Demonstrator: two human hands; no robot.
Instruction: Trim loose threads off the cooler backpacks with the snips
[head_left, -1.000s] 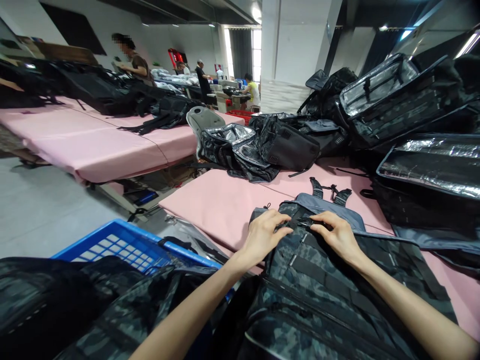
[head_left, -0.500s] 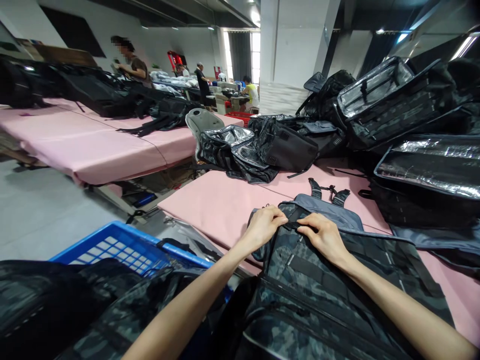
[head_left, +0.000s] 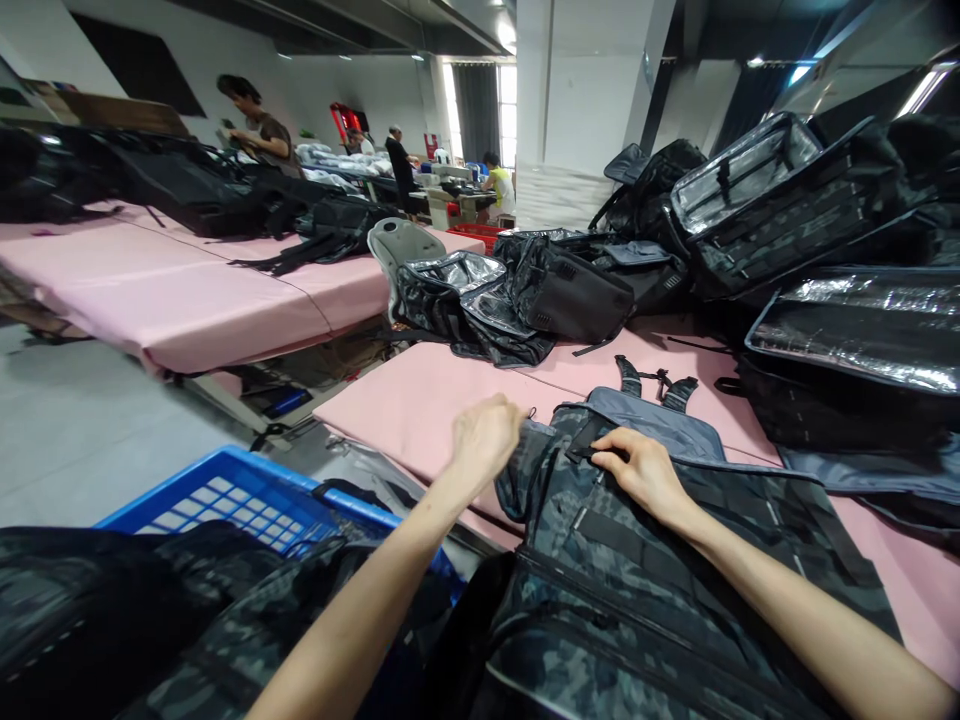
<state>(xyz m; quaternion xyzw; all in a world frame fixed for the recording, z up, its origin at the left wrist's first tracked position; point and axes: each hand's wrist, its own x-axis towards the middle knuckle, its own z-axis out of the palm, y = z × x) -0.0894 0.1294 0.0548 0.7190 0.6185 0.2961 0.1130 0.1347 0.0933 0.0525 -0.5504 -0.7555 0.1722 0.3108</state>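
A dark camouflage backpack (head_left: pixel 637 560) lies flat on the pink table (head_left: pixel 420 400) in front of me, with its grey back panel and straps at the far end. My left hand (head_left: pixel 484 438) is closed on the bag's left top corner by a small zipper pull. My right hand (head_left: pixel 637 468) rests on the bag's top edge, its fingers pinching a black strap or tab there.
Several black and camouflage bags with silver lining (head_left: pixel 855 330) are piled at the right and far end of the table. A blue plastic crate (head_left: pixel 232 490) stands at my lower left with dark bags over it. Other people (head_left: pixel 255 120) work at pink tables beyond.
My left hand has moved left from the middle of the bag's top edge to its left corner. The right hand has stayed at the top edge.
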